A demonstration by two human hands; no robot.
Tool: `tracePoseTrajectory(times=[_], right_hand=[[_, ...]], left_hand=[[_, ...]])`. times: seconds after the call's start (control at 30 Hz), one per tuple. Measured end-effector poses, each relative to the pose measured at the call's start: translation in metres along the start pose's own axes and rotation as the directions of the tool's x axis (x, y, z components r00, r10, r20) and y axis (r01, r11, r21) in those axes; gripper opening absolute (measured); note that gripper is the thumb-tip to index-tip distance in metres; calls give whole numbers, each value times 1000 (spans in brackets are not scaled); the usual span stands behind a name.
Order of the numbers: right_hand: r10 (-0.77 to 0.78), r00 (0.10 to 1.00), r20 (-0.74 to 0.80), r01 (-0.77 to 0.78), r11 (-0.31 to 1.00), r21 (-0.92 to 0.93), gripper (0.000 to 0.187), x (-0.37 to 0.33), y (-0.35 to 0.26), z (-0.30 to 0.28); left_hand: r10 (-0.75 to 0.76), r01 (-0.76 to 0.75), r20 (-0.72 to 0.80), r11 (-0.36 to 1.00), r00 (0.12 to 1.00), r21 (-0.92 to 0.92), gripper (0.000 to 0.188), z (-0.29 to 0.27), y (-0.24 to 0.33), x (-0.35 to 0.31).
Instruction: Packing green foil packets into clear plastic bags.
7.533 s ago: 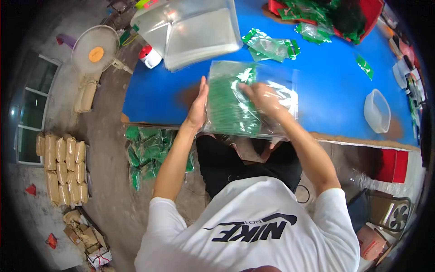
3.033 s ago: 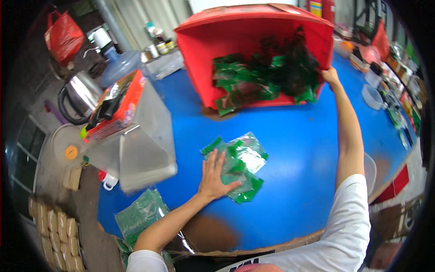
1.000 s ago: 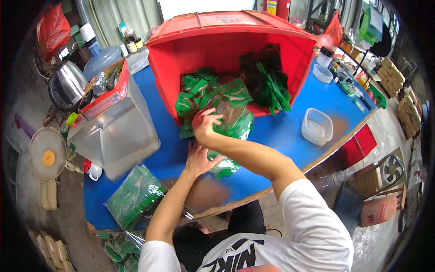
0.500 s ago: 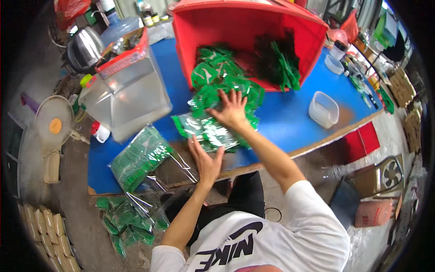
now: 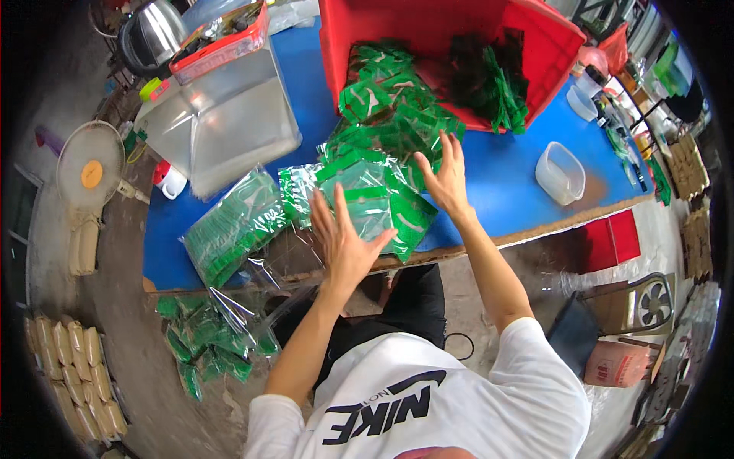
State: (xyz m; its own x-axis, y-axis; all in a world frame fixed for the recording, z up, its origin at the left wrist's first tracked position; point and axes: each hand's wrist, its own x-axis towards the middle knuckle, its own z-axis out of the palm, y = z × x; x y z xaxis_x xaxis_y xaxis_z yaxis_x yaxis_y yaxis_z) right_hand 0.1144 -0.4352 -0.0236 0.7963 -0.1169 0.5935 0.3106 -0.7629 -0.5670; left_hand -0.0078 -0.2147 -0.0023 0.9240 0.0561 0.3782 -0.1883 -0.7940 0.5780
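Green-and-clear plastic packets (image 5: 371,203) lie in a loose pile at the front of the blue table. The pile runs back into a red bin (image 5: 562,53) tipped on its side. My left hand (image 5: 345,243) rests on the near packets with its fingers spread. At the pile's right edge, my right hand (image 5: 446,177) has its fingers apart and holds nothing; whether it touches the packets I cannot tell. Left of my left hand lies a large clear bag (image 5: 238,218) filled with neatly stacked green packets, its loose end hanging over the table edge.
A clear bin (image 5: 245,122) with a red tray (image 5: 222,53) on top stands at the left. To the right sits a small clear tub (image 5: 560,174). A white bottle with a red cap (image 5: 170,180) is near the left edge. Filled green packets (image 5: 206,336) lie on the floor.
My right hand has lifted off the middle of the pile and moved right. The near packets have spread toward me, over the spot by my left hand. The view has shifted slightly.
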Motion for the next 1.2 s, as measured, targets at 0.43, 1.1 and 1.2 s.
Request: tracePoseTrajectory(times=[0.43,1.1,1.2], right_hand=[[196,979,-51,-197,980,-30,67,-24,42,-40],[-230,864,448,370,894,-253,80,1,-70,85],[-261,956,132,254,965,64,63,4,-83,53]], left_hand=[[14,-16,127,1000,992,14,133,80,-11,76],[-321,296,-79,715,944,634,88,-163,-239,0],[-521,354,69,665,851,658,86,-208,-234,19]])
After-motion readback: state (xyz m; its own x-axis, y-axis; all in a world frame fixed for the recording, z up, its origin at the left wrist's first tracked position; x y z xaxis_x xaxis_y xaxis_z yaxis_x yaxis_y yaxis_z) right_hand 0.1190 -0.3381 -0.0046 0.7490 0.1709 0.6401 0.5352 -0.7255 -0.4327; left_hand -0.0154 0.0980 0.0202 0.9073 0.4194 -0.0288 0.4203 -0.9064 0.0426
